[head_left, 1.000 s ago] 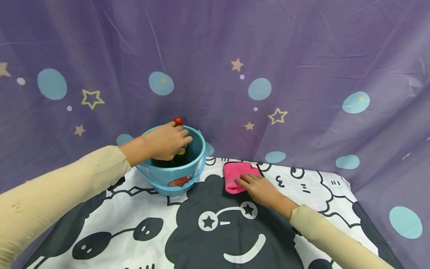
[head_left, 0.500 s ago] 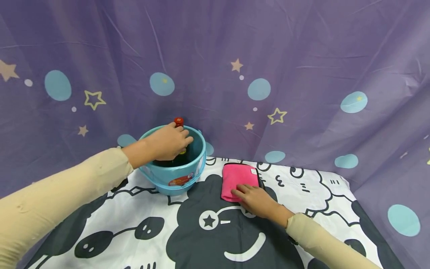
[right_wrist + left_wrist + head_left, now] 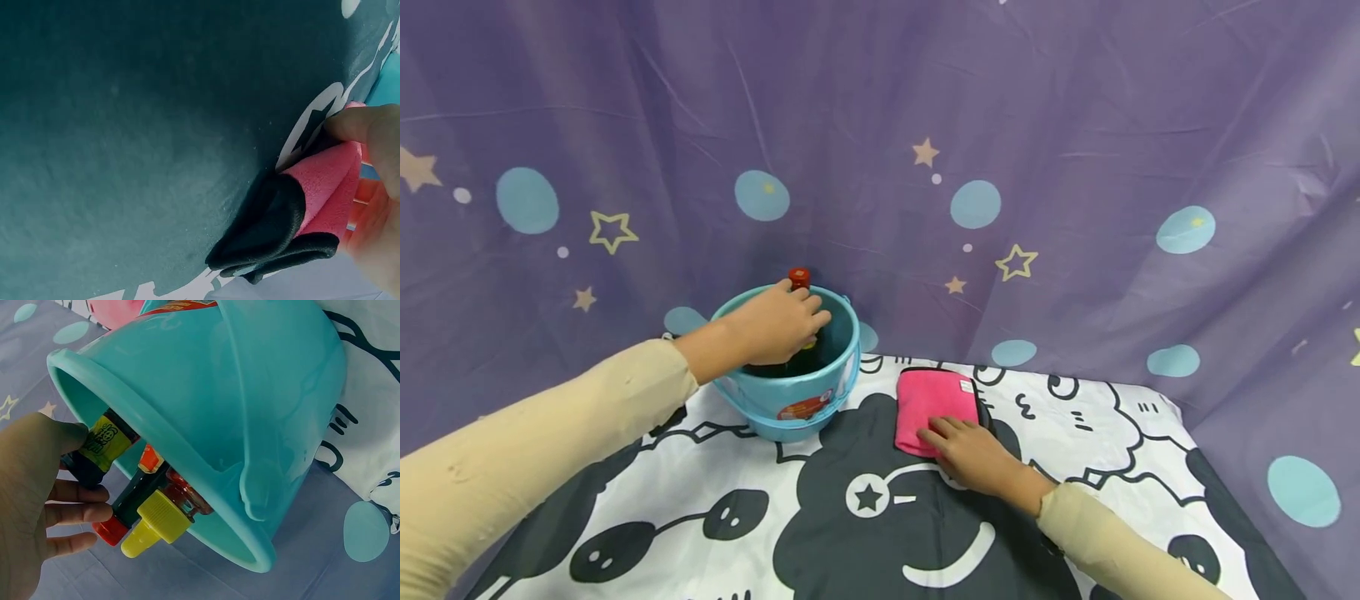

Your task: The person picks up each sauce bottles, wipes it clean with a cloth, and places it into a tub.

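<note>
A light-blue bucket (image 3: 748, 398) stands at the back, left of centre. My left hand (image 3: 775, 325) reaches over its rim. In the left wrist view its thumb and fingers pinch the dark top of a small bottle with a yellow label (image 3: 105, 442). Beside that lean a bottle with a red cap (image 3: 111, 530) and a bottle with a yellow spout cap (image 3: 161, 519); their lower parts are hidden in the bucket. To the right lies a folded pink cloth with black edging (image 3: 934, 396). My right hand (image 3: 973, 454) pinches its near edge between thumb and fingers.
A black-and-white cartoon-printed sheet (image 3: 715, 467) covers the surface. Behind it hangs a purple curtain (image 3: 865, 117) with stars and blue dots, close to the bucket. The bucket's handle (image 3: 240, 419) hangs down along its side.
The pink cloth has slid a little toward me with my right hand and lies flatter. My left hand stays at the bottles in the bucket. The head view has tilted slightly.
</note>
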`<state>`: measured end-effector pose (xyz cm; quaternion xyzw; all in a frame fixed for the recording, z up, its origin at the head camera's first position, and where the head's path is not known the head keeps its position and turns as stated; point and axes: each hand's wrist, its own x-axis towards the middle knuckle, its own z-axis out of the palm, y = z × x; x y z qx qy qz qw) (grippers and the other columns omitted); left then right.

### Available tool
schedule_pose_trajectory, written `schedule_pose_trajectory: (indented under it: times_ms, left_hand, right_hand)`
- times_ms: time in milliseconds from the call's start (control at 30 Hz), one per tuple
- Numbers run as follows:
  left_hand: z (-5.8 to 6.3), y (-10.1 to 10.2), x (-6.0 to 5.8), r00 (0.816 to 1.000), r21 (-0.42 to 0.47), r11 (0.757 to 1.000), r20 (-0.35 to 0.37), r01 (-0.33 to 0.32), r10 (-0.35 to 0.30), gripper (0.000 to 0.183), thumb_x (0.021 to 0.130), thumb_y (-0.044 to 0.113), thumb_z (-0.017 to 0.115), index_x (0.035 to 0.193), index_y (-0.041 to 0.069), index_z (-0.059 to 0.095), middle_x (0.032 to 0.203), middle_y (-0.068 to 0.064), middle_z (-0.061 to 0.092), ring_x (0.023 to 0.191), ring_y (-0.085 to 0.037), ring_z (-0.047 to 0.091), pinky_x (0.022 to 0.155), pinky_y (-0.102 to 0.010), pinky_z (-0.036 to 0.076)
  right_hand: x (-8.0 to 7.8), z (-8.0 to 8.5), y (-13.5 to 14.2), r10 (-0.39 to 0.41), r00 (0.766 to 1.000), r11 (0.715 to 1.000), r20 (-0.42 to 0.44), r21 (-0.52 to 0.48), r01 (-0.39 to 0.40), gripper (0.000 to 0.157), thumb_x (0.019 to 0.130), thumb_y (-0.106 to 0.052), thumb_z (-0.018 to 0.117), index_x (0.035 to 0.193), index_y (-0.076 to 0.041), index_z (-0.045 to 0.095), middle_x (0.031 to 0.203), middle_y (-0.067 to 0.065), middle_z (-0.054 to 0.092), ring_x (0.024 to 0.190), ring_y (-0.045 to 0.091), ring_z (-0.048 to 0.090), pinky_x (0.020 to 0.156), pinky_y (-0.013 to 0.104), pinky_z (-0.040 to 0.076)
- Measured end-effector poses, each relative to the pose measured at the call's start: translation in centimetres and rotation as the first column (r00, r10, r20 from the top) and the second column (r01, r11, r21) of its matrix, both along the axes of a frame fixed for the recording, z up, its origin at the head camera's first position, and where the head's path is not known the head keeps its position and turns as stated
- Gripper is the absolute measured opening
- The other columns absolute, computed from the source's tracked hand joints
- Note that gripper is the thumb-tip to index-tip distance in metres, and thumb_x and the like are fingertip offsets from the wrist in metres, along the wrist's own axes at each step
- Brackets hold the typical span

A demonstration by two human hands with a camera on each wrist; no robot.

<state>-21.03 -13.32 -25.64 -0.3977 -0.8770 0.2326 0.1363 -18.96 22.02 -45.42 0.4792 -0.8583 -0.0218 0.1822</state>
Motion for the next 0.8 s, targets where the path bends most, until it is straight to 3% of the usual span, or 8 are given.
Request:
schedule_pose_trajectory:
  times_ms: [233,300,400,500,600,700,800]
  left_hand:
    - [0.4,-0.2,-0.2,0.999,0.065,0.998,-0.047,0.021,-0.018,0.031,0.102,0.037,0.06,0.112,0.007,0.059,0.109,-0.013,0.066,0.101,-0.032,0.063,0.09,-0.05,0.053]
    - [0.5,0.0,-0.2,0.997,0.1,0.994,-0.067,0.037,-0.03,0.033,0.102,0.038,0.06,0.115,0.007,0.059,0.113,-0.014,0.066,0.103,-0.033,0.062,0.092,-0.051,0.053]
    - [0.9,0.7,0.0,0.995,0.153,0.987,-0.096,0.05,-0.035,0.038,0.101,0.04,0.061,0.121,0.008,0.061,0.116,-0.015,0.066,0.105,-0.033,0.062,0.093,-0.051,0.052]
    - [1.4,1.8,0.6,0.992,0.214,0.975,-0.123,0.063,-0.037,0.042,0.101,0.042,0.061,0.128,0.009,0.061,0.119,-0.014,0.066,0.108,-0.033,0.062,0.094,-0.05,0.051]
    - [2.0,2.9,1.3,0.987,0.305,0.948,-0.154,0.095,-0.049,0.046,0.102,0.044,0.058,0.133,0.01,0.06,0.124,-0.014,0.066,0.116,-0.032,0.061,0.096,-0.05,0.049]
    - [2.7,3.9,2.1,0.982,0.419,0.898,-0.175,0.134,-0.065,0.051,0.101,0.045,0.059,0.137,0.01,0.059,0.135,-0.015,0.063,0.127,-0.033,0.058,0.103,-0.051,0.047]
    - [3.2,4.7,3.1,0.986,0.515,0.847,-0.154,0.13,-0.058,0.057,0.1,0.047,0.059,0.143,0.01,0.056,0.145,-0.015,0.058,0.138,-0.033,0.052,0.11,-0.051,0.044]
  right_hand:
    - [0.2,0.4,0.2,-0.049,0.989,0.999,0.141,0.027,0.046,0.055,0.092,-0.026,0.074,0.142,-0.009,0.059,0.138,0.02,0.062,0.127,0.036,0.061,0.103,0.051,0.052]
    - [0.3,0.8,0.3,-0.072,0.968,0.997,0.238,0.026,0.068,0.058,0.095,-0.032,0.07,0.147,-0.009,0.054,0.146,0.021,0.056,0.135,0.039,0.055,0.108,0.056,0.046]
    - [0.4,1.6,0.4,-0.113,0.918,0.993,0.38,0.016,0.116,0.065,0.097,-0.041,0.065,0.153,-0.012,0.047,0.155,0.021,0.047,0.145,0.043,0.042,0.115,0.064,0.036]
    - [0.2,2.7,0.3,-0.132,0.884,0.987,0.448,-0.021,0.158,0.072,0.097,-0.047,0.064,0.157,-0.015,0.04,0.161,0.019,0.039,0.151,0.046,0.032,0.117,0.07,0.026]
    - [-0.3,4.3,0.2,-0.142,0.884,0.978,0.445,-0.072,0.194,0.078,0.095,-0.05,0.065,0.159,-0.018,0.036,0.164,0.018,0.035,0.153,0.046,0.026,0.118,0.071,0.021]
    - [-0.9,6.4,0.0,-0.164,0.881,0.962,0.445,-0.126,0.243,0.082,0.094,-0.054,0.065,0.161,-0.024,0.03,0.168,0.013,0.027,0.156,0.042,0.019,0.121,0.069,0.015]
    - [-1.4,8.5,0.0,-0.175,0.872,0.944,0.456,-0.173,0.28,0.087,0.093,-0.056,0.065,0.163,-0.029,0.023,0.172,0.005,0.017,0.159,0.037,0.01,0.123,0.068,0.007]
